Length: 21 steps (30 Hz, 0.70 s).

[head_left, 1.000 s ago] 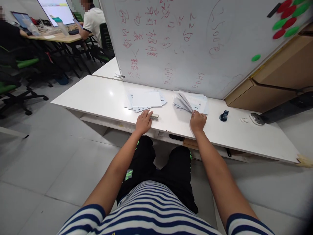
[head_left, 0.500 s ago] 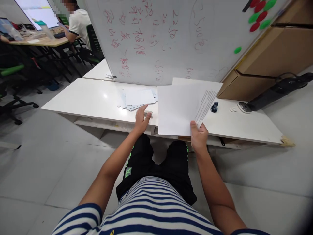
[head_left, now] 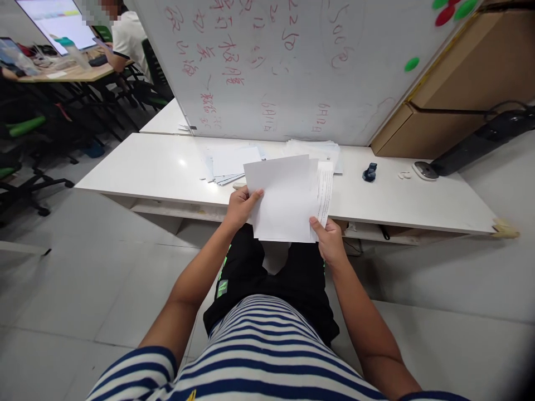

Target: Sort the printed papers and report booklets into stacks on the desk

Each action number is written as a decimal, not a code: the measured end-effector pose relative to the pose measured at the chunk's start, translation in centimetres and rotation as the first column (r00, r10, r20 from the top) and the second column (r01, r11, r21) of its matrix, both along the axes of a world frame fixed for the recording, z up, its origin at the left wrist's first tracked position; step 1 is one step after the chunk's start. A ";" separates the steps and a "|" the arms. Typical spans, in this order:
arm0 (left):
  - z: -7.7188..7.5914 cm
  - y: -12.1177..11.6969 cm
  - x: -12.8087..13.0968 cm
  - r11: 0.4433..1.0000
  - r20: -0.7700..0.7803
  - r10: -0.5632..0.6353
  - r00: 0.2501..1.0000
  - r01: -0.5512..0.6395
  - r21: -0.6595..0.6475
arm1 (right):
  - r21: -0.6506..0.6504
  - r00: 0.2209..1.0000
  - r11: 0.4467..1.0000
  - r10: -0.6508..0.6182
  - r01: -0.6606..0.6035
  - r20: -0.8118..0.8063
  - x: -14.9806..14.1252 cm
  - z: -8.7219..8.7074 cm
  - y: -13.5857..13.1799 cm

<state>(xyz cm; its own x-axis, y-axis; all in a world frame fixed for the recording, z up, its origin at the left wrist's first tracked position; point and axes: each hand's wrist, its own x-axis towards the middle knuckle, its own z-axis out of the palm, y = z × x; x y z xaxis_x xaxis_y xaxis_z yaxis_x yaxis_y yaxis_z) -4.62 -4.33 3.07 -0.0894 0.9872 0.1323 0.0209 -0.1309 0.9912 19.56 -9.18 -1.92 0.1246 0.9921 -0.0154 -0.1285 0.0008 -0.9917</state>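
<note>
Several white sheets of paper are held up in front of my body, above the near edge of the white desk. One sheet behind, at the right, shows printed text. My left hand pinches their left edge, thumb on top. At the lower right corner my right hand grips the sheets, thumb in front and fingers behind. A pile of papers lies on the desk beyond my left hand. Another paper stack lies behind the held sheets, partly hidden by them. A small pale object lies near my left fingers.
A whiteboard with red writing stands behind the desk. To the right are a dark blue object, a small white item, a black cylinder and cardboard boxes. A person sits at another table.
My left hand has closed on the sheets' left edge. My right hand has drawn them left and nearer my body, uncovering the paper stack behind.
</note>
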 end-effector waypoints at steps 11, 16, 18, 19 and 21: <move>-0.9 -0.1 -0.4 0.999 -0.065 0.021 0.998 -0.024 -0.036 | -0.023 0.932 0.999 -0.023 0.034 0.362 0.5 0.6 -0.3; -2.6 0.1 0.0 0.993 -0.007 0.023 1.000 -0.024 -0.114 | 0.009 0.893 0.997 -0.073 0.077 0.445 0.7 -0.1 -0.1; -3.6 0.2 0.0 0.989 0.021 0.032 0.999 -0.028 -0.145 | 0.010 0.885 0.997 -0.073 0.077 0.460 0.8 -0.5 0.0; -4.1 0.3 0.0 0.987 0.038 0.036 0.999 -0.030 -0.159 | 0.006 0.884 0.997 -0.069 0.074 0.462 0.9 -0.6 0.0; -4.8 0.3 0.0 0.984 0.066 0.043 0.997 -0.030 -0.178 | -0.003 0.887 0.997 -0.062 0.071 0.458 1.0 -0.7 0.0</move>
